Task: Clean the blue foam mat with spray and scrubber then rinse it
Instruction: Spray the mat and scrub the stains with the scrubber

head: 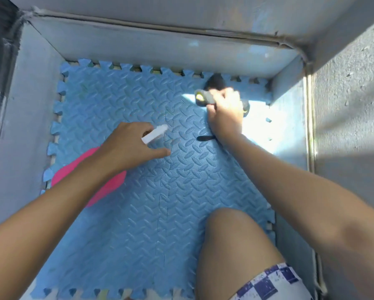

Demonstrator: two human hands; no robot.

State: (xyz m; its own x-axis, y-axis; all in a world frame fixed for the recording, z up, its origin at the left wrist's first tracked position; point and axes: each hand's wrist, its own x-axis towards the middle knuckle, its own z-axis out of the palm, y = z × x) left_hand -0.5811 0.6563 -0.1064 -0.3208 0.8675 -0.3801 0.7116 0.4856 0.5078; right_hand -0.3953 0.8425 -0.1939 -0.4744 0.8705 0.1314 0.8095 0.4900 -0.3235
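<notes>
A blue foam mat [138, 213] of interlocking tiles with a leaf-like embossed pattern covers the floor between low walls. My left hand [129, 146] holds a pink spray bottle [90, 178] by its neck, its white nozzle [154, 134] pointing toward the mat's middle. My right hand [225, 113] grips a scrubber [205, 97] with a grey and yellow handle, pressed onto the mat near the far right corner in a patch of sunlight. The scrubber's dark head is mostly hidden under my hand.
Grey painted walls [160, 46] enclose the mat on the far, left and right sides. A dark object [215, 81] lies at the far edge beyond the scrubber. A short black strap [205, 138] lies by my right wrist. My bare knee [231, 232] rests on the mat.
</notes>
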